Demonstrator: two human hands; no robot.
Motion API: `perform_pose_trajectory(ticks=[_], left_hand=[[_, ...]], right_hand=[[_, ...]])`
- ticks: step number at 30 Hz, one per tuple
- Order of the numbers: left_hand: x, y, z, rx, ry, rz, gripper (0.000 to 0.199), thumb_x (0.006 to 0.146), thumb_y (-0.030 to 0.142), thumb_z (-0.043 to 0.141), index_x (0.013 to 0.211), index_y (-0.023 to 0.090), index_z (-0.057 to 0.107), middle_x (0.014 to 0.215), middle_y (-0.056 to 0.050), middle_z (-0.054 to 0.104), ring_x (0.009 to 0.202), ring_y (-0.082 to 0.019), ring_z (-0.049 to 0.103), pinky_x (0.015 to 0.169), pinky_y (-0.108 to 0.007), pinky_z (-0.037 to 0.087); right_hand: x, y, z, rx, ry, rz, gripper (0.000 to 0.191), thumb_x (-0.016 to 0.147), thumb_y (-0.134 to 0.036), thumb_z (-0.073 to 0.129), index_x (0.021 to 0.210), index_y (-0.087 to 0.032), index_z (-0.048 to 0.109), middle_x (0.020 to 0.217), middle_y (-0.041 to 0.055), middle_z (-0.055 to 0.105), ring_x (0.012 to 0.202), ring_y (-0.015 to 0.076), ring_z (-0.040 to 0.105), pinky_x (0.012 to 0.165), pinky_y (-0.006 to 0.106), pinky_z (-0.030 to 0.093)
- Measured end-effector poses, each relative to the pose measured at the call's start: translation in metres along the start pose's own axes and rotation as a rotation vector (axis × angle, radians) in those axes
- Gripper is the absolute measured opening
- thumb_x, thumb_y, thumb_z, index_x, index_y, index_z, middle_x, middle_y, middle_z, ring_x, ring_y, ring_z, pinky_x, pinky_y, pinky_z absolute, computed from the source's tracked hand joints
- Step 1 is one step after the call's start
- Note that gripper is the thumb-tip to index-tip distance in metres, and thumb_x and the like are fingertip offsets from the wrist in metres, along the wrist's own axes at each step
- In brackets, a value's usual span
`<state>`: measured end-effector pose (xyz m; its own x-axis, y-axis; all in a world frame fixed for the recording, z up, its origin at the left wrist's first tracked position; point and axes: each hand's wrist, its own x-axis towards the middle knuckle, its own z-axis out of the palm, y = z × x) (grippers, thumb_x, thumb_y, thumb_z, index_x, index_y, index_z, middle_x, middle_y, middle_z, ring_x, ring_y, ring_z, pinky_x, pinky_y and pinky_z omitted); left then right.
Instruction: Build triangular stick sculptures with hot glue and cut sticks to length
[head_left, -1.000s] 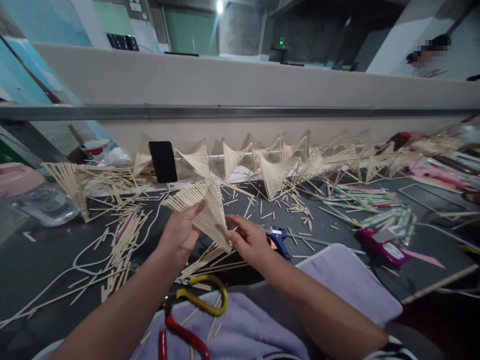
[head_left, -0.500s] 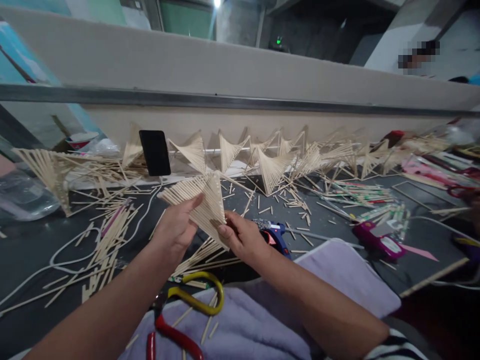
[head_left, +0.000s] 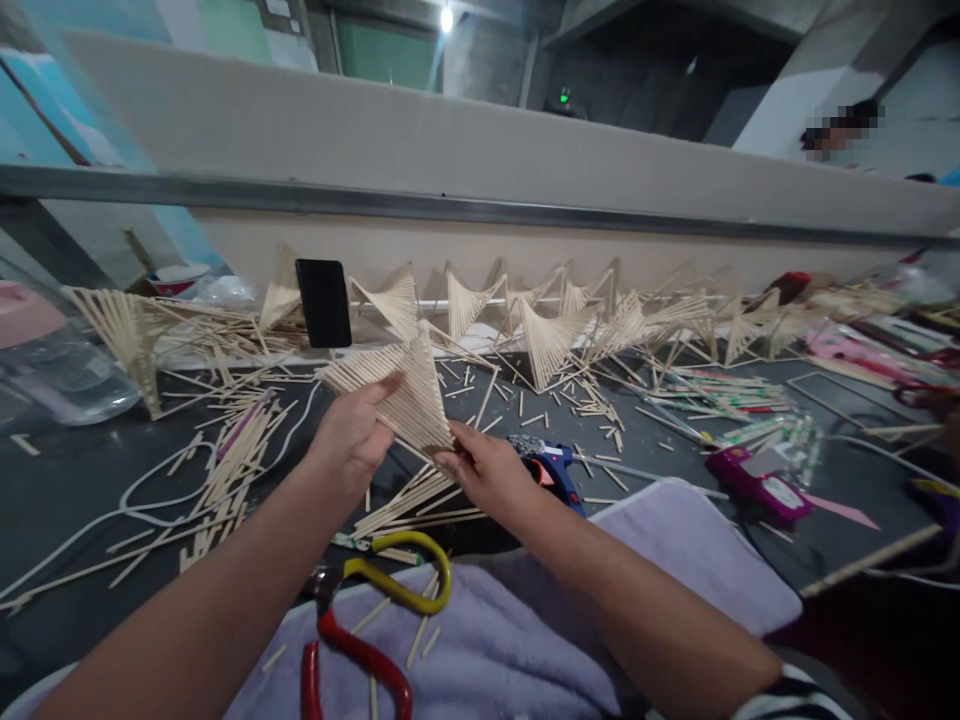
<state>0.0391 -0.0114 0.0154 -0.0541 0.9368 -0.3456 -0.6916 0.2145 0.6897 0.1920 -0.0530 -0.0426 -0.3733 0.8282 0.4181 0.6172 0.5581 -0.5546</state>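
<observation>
A curved, twisted model of thin wooden sticks is held up over the table between my two hands. My left hand pinches its left side, with the thumb lying on the slats. At the lower right corner, my right hand grips the model between thumb and fingers. Just behind my right hand lies a blue glue gun with a glue stick in its back end. Pliers with one yellow and one red handle rest on a lilac towel below my forearms.
Several similar stick models line the wall. A black phone stands upright at the back. Loose sticks and a white cable spread at left, near a clear jug. A magenta glue gun lies at right.
The stick model has tilted slightly in my hands, its top point rising a little. Both hands keep their hold. The whole view has shifted slightly.
</observation>
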Motion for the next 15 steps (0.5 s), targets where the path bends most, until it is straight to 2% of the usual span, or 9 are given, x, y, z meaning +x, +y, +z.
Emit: perform_pose_trajectory(ticks=[3,6,11,15], left_hand=[[0.002,0.004,-0.001,0.048,-0.052,-0.003,0.015,0.070,0.011,0.061,0.084,0.007,0.064,0.076,-0.010,0.068,0.072,-0.021,0.065,0.064,-0.029,0.054],[0.003,0.006,-0.003,0.049,-0.067,0.002,0.016,0.069,0.013,0.061,0.085,0.008,0.064,0.073,-0.009,0.068,0.071,-0.021,0.065,0.065,-0.030,0.054],[0.001,0.005,-0.004,0.115,-0.074,0.019,0.017,0.068,0.012,0.061,0.084,0.007,0.064,0.069,-0.009,0.068,0.064,-0.020,0.065,0.061,-0.029,0.054],[0.006,0.005,-0.007,0.119,-0.093,-0.022,0.017,0.069,0.014,0.062,0.085,0.009,0.064,0.068,-0.008,0.067,0.063,-0.020,0.065,0.059,-0.028,0.054]], right_hand=[[-0.001,0.000,0.002,-0.045,-0.019,0.027,0.038,0.080,-0.028,0.052,0.116,-0.024,0.046,0.090,0.0029,0.064,0.071,0.0157,0.059,0.061,0.023,0.039],[-0.002,0.001,0.005,-0.080,-0.035,0.051,0.029,0.081,-0.025,0.049,0.110,-0.025,0.051,0.090,0.0028,0.065,0.073,0.0158,0.059,0.061,0.023,0.038],[-0.001,0.002,0.009,-0.132,-0.026,0.065,0.014,0.082,-0.024,0.045,0.092,-0.021,0.055,0.078,0.0024,0.064,0.066,0.0145,0.057,0.057,0.022,0.035],[-0.001,0.003,0.016,-0.167,-0.010,0.089,0.016,0.081,-0.023,0.046,0.094,-0.022,0.055,0.079,0.0027,0.064,0.066,0.0148,0.057,0.056,0.022,0.035]])
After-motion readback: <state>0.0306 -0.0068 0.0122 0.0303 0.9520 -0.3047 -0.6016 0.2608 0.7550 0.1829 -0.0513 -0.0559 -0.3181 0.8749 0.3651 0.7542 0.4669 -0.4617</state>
